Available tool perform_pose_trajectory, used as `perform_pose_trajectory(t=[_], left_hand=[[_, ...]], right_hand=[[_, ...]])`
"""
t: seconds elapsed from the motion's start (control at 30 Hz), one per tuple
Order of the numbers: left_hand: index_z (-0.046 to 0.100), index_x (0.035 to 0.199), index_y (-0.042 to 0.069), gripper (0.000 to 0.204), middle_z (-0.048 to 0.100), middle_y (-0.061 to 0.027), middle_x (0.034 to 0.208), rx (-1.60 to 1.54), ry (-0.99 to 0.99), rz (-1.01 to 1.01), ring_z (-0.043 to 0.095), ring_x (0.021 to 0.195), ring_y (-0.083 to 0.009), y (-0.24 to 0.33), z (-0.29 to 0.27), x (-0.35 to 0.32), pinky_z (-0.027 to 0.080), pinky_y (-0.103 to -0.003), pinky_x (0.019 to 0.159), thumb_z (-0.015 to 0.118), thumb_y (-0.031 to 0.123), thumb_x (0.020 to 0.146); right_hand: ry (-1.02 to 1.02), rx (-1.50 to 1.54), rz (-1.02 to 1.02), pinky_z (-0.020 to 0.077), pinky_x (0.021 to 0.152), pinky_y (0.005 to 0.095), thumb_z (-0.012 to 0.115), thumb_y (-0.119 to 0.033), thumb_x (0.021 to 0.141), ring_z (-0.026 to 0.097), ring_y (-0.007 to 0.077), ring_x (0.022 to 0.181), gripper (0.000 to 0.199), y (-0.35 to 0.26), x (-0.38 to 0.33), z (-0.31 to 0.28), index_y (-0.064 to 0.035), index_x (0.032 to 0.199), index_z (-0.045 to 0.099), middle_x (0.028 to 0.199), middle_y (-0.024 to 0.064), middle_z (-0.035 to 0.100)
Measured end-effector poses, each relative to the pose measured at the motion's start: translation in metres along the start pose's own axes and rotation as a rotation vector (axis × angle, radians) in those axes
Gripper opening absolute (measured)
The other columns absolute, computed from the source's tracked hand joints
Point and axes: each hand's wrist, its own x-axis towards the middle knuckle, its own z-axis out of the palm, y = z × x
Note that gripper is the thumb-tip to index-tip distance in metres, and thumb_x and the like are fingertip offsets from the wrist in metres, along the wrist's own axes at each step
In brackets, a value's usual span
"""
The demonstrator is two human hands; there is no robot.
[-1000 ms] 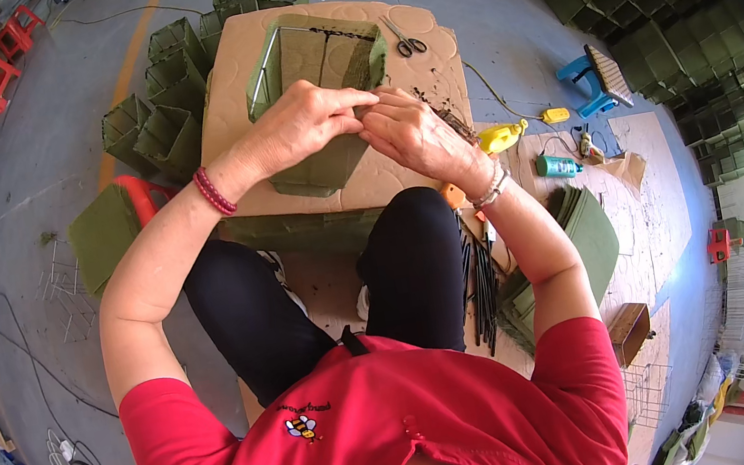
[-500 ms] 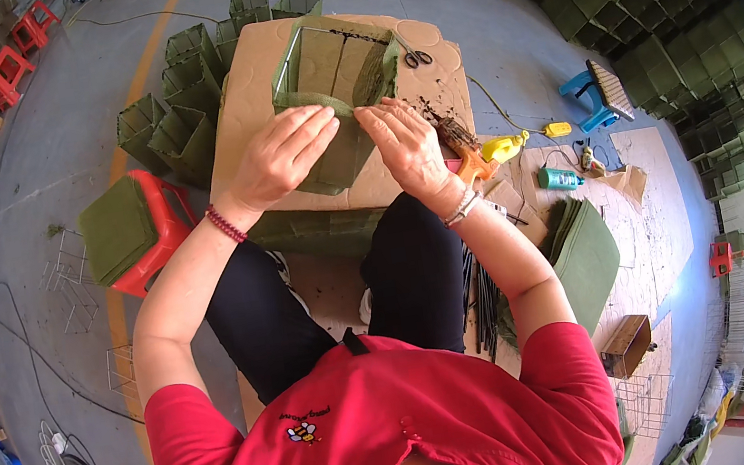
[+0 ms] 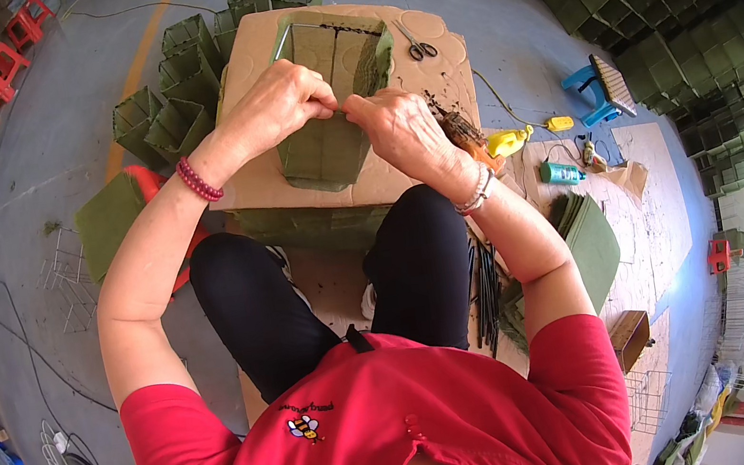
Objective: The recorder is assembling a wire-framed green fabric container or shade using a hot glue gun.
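Since half a second earlier, the left hand (image 3: 286, 106) had moved up the frame, and both hands' fingers, spread along the near rim then, had bunched in toward each other. The green fabric box (image 3: 322, 158) stood in the upper middle of the frame, on the cardboard-topped table (image 3: 255, 38), with scissors (image 3: 422, 50) to its right. We judged the step to be fastening or shaping that near rim, best done by steadying the fabric with one hand while the other worked in small, even pinches, without dragging the wall inward. The left hand's thumb and forefinger looked drawn together above the rim; the right hand (image 3: 400, 127) was curled just beside, fingertips pointing at the same spot. Whether either was clamped on fabric or on something small, we could not tell.
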Motion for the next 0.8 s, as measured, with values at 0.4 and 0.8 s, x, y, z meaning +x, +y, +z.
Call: perform_pose_trajectory(t=[0.4,0.8], left_hand=[[0.072,0.098,-0.004,0.017,0.072,-0.0160,0.089,0.024,0.163,-0.078,0.071,0.084,-0.0262,-0.008,0.006,-0.014,0.055,-0.033,0.074,0.069,0.003,0.083],[0.067,0.112,-0.003,0.034,0.066,-0.0135,0.089,0.214,0.298,0.258,0.065,0.080,-0.0274,-0.006,0.032,-0.028,0.055,-0.037,0.073,0.068,-0.009,0.078]], right_hand=[[0.206,-0.061,-0.033,0.0483,0.069,0.0377,0.060,-0.006,0.083,0.063,0.0284,0.069,0.005,-0.013,-0.004,0.028,-0.0043,0.086,0.056,0.073,0.0115,0.063],[0.074,0.104,0.091,0.0498,0.070,0.0436,0.061,-0.013,0.091,0.063,0.0348,0.066,0.011,-0.006,0.001,0.015,-0.0038,0.086,0.059,0.065,0.0158,0.062]])
